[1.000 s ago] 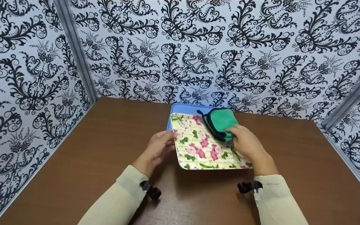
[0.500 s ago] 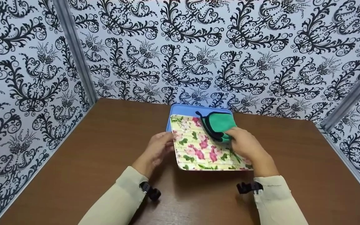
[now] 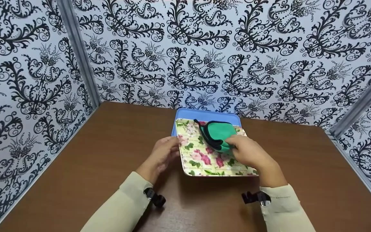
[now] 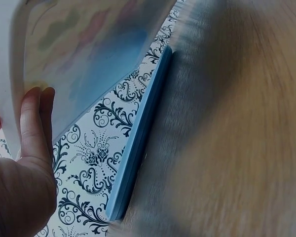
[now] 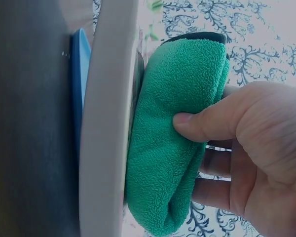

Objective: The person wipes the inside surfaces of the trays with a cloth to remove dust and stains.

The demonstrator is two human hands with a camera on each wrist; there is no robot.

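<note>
A flower-patterned tray (image 3: 204, 167) is raised off the table, its near edge toward me. My left hand (image 3: 162, 153) grips its left edge, thumb on top and fingers beneath; the left wrist view shows the fingers (image 4: 33, 123) against the pale underside. My right hand (image 3: 250, 153) pinches a folded green cloth (image 3: 219, 132) with black edging, thumb on one side and fingers behind. In the right wrist view the terry cloth (image 5: 172, 123) lies against the tray's face. Part of the tray is hidden under the cloth and right hand.
Behind the patterned tray, a blue tray (image 3: 206, 113) lies flat on the brown table (image 3: 124, 135) near the back wall. Wallpapered panels (image 3: 198, 51) with black scrolls enclose the back and sides. Both wrists wear black straps with cameras.
The right hand has moved the green cloth left and toward me across the tray's face. The left hand and the patterned tray have stayed almost in place.
</note>
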